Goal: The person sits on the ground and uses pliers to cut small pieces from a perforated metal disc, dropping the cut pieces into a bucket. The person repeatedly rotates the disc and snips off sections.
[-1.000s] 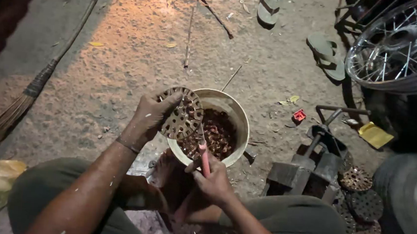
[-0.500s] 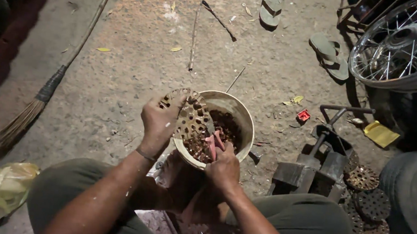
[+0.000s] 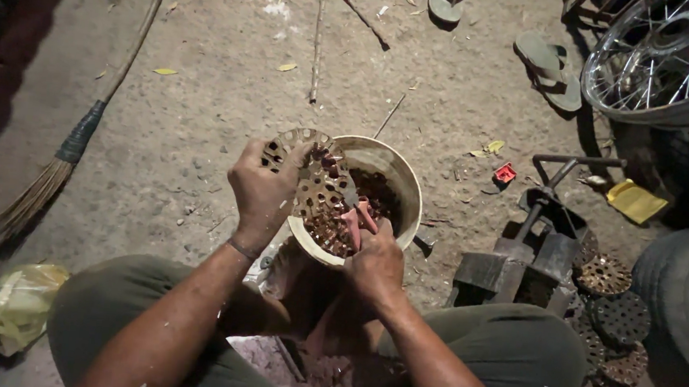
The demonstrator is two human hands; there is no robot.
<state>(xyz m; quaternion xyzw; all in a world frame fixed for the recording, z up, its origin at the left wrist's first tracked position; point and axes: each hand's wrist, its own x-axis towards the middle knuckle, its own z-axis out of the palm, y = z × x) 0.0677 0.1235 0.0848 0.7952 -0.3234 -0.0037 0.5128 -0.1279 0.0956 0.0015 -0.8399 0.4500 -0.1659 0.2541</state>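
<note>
- Ground (image 3: 204,127) of gritty dirt fills most of the frame; I look straight down at a crouching person's knees along the bottom edge.
- Spoked wheel (image 3: 669,63) at upper right, a tyre (image 3: 688,306) at the right edge, a broom (image 3: 65,150) slanting down the left side.
- Bucket (image 3: 398,177), pale and round, sits at frame centre just above the knees; dark reddish liquid and small parts inside.
- Perforated disc (image 3: 313,183), round, rusty and full of holes, is held over the bucket's left rim. It has no long axis in its own plane; it stands tilted, its face turned toward the lower right of the frame, toward the other hand.
- Left hand (image 3: 262,192) is closed around the disc's left edge, thumb across the face, fingers behind. This hand is the nearer one: it carries the disc.
- Right hand (image 3: 374,260) sits below and right of the disc, curled tight on a pinkish-handled brush (image 3: 357,214).
- Brush's long axis runs from lower right to upper left, head end pointing up at the disc's lower face; I judge them touching or just apart, the contact itself is too dark to tell.
- More discs (image 3: 611,309) lie stacked at lower right beside a dark metal tool (image 3: 535,239), well apart from both hands.
</note>
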